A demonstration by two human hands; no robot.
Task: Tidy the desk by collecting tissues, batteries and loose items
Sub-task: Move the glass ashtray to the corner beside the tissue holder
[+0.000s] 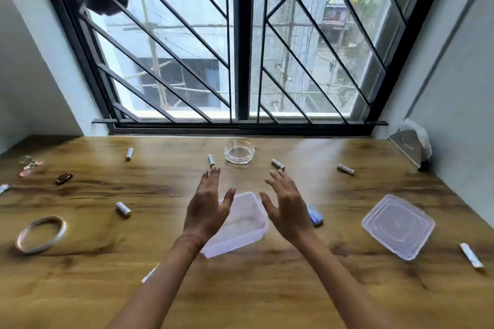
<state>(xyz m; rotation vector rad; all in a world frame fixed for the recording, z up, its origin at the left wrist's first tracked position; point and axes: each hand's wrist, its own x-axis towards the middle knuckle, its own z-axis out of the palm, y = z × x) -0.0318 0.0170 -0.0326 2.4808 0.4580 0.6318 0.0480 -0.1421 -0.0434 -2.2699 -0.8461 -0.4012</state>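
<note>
Left hand (207, 212), right hand (288, 212) both spread, empty, over translucent open-topped container (251, 224); batteries (123, 209) scattered around.

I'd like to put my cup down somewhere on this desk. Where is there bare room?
The wooden desk is bare at the near left, below the pale wire ring, and between the square clear plastic lid and the silver battery beyond it. The far strip around the round glass ashtray is crowded with batteries.

daylight from the window (240, 48); motion blur, edges bowed.
</note>
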